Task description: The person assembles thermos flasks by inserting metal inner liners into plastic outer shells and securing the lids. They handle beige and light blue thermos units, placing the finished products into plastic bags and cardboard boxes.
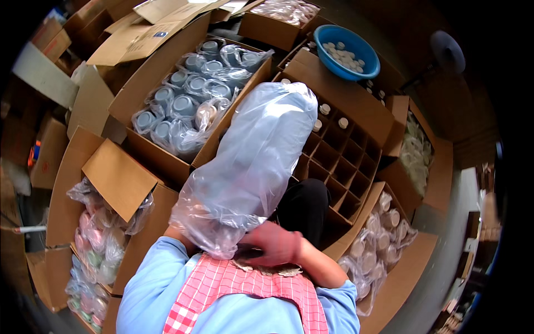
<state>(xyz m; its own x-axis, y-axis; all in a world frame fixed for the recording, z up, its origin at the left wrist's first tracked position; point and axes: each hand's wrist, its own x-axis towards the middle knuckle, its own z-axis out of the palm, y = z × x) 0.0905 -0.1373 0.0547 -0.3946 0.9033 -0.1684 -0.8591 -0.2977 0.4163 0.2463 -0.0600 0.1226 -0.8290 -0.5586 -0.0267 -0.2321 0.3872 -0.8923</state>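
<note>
Evidently, plastic bag (267, 139) at centre, stretched toward twelve o'clock; loose end near seven, probably for easy reach. Blurred right hand (272, 244) beside it, left hand (197, 214) veiled by plastic: can't tell either grip. Divided box (356, 113) toward two.

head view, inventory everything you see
filled bag: one, clear, centre
wrapped cups: many, grey, upper left
basin: one, blue, upper right
round pieces: many, white, in basin
divided carton: one, brown, centre right
bottle tops: several, white, divided carton
wrapped items: many, beige, lower right
pastel bundles: many, pink, green, left
pale bundles: several, greenish, right
wrapped pile: one, pinkish, top
cartons: several, brown, all around
apron: one, red check, bottom
knee: one, black, centre
right hand: one, red glove, at bag
left hand: one, colour hidden, behind bag
</note>
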